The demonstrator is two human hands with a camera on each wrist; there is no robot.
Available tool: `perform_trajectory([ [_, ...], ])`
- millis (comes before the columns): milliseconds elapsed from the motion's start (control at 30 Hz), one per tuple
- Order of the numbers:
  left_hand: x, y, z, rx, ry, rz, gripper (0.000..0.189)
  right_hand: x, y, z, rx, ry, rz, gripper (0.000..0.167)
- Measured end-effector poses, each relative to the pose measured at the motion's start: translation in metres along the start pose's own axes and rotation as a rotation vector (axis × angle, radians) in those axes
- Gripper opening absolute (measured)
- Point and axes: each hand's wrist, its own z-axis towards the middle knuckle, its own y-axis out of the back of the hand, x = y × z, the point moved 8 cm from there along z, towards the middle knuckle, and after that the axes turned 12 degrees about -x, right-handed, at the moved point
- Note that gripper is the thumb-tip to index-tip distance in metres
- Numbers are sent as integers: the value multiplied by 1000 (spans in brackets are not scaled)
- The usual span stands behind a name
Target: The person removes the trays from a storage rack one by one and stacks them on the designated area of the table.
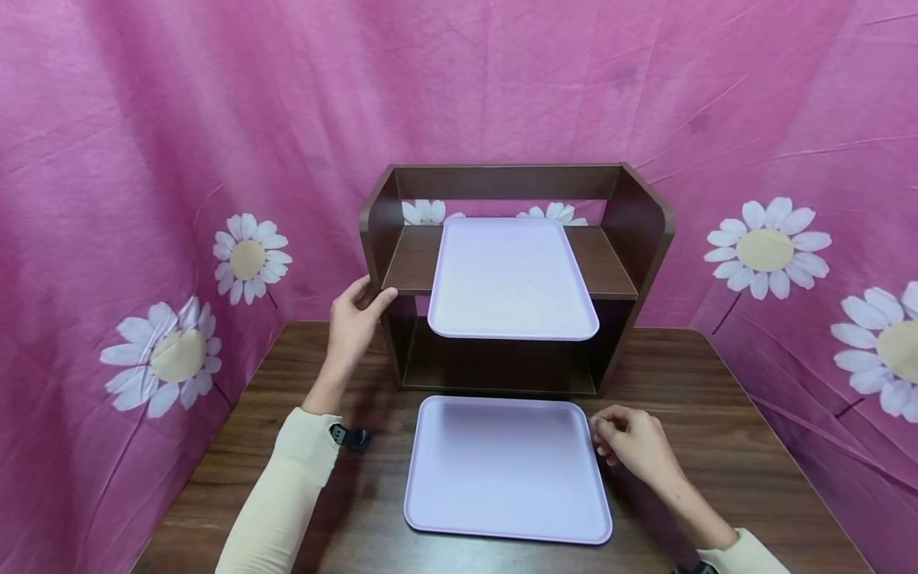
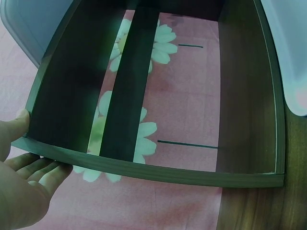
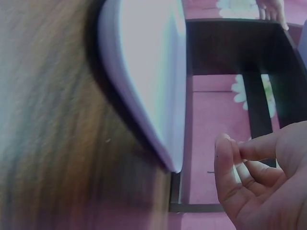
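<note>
A dark brown wooden two-tier desk shelf (image 1: 509, 182) stands at the back of the table. My left hand (image 1: 351, 323) grips the front edge of its left side panel at the middle board's height. In the left wrist view, the thumb (image 2: 18, 125) lies on one side of that panel and the fingers (image 2: 43, 170) on the other. One pale lilac tray (image 1: 512, 279) lies on the middle board, its near end jutting out past the front. Another lilac tray (image 1: 505, 470) lies flat on the table before the shelf. Beside its right edge, my right hand (image 1: 638, 442) has loosely curled fingers and holds nothing.
The wood-grain table (image 1: 717, 446) carries the shelf and front tray. Pink cloth (image 1: 502, 80) with large white daisies hangs behind and at both sides. The shelf's lower compartment (image 1: 495, 367) lies under the overhanging tray. Dark bands circle both wrists.
</note>
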Motion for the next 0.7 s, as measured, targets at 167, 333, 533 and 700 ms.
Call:
perform_trajectory([
  [167, 1, 0, 0, 1, 7, 7, 54, 13, -2, 0, 19, 20, 49, 16],
  [333, 1, 0, 1, 0, 10, 10, 54, 30, -3, 1, 25, 65, 78, 13],
  [533, 1, 0, 1, -2, 4, 17, 54, 54, -4, 2, 44, 97, 102, 14],
  [700, 0, 0, 1, 3, -1, 4, 53, 79, -7, 0, 87, 145, 163, 15],
])
